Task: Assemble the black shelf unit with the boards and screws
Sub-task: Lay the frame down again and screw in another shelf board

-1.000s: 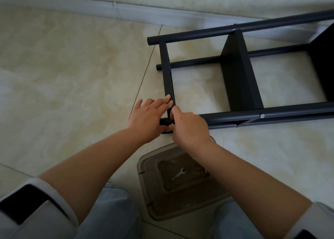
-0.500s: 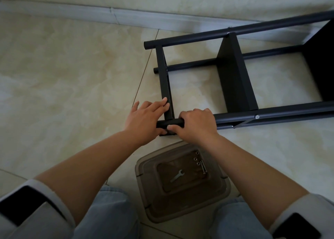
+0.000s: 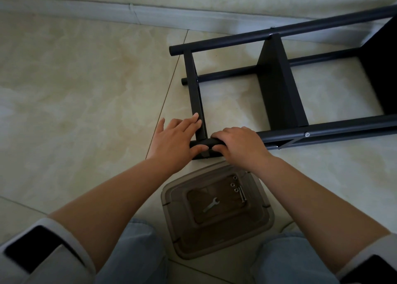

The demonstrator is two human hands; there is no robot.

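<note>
A translucent brown plastic tub (image 3: pixel 266 217) sits on the tiled floor (image 3: pixel 86 94) at lower centre of the frame, between the person's knees. Inside it lie a small flat wrench (image 3: pixel 211 204), three small round pieces that look like nuts (image 3: pixel 234 184), though they are too small to be sure, and a couple of long screws (image 3: pixel 242 194) lying side by side near the tub's upper right corner.

The black shelf unit (image 3: pixel 279 86) lies on its side on the floor, filling the upper right of the frame. Its long tubes run from centre frame out to the right edge, rising slightly to the right, with the open tube ends pointing left. A short crossbar (image 3: pixel 195 94) joins the near and far tubes at the left end, and a black board (image 3: pixel 279 90) stands edge-on between the tubes further right; a second board (image 3: pixel 382 68) shows at the right edge.

The left hand (image 3: pixel 174 142) rests against the near left corner of the frame, fingers straight along the crossbar and thumb pressed to the near tube's end. The right hand (image 3: pixel 238 146) grips the near tube (image 3: pixel 322 130) just right of that corner, fingers curled over it and thumb underneath.
</note>
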